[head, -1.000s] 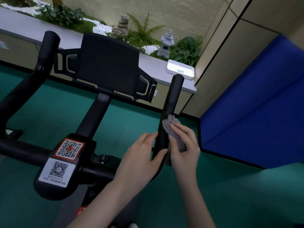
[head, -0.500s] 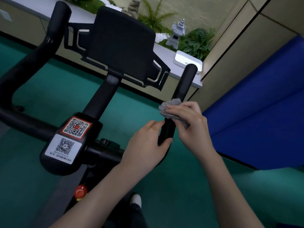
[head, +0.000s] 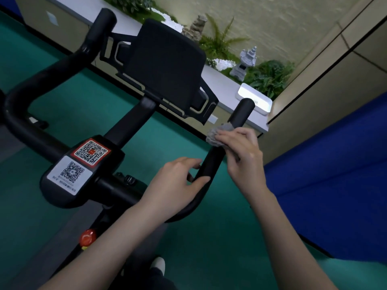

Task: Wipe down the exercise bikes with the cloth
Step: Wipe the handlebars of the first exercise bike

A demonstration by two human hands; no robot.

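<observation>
Cloth (head: 218, 135) pinched by right hand (head: 244, 152) against bar (head: 210, 165), midway up. Left hand (head: 178, 183) curled round bar below. Wrap snug, press evenly, slide to tip, twist for underside.

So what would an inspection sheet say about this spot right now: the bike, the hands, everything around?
Surface: right handlebar of a black exercise bike, with the cloth against it partway up.
Job's things: grey cloth, bunched up and pressed on that bar.
Clutter: two QR stickers on the stem, with a red knob below.
Hands: right hand holds the cloth on the bar; left hand grips the same bar lower, at its bend.
Cables: nothing seen.
Surroundings: green floor; blue pad at right; ledge with plants, a stone lantern and a white box.
</observation>
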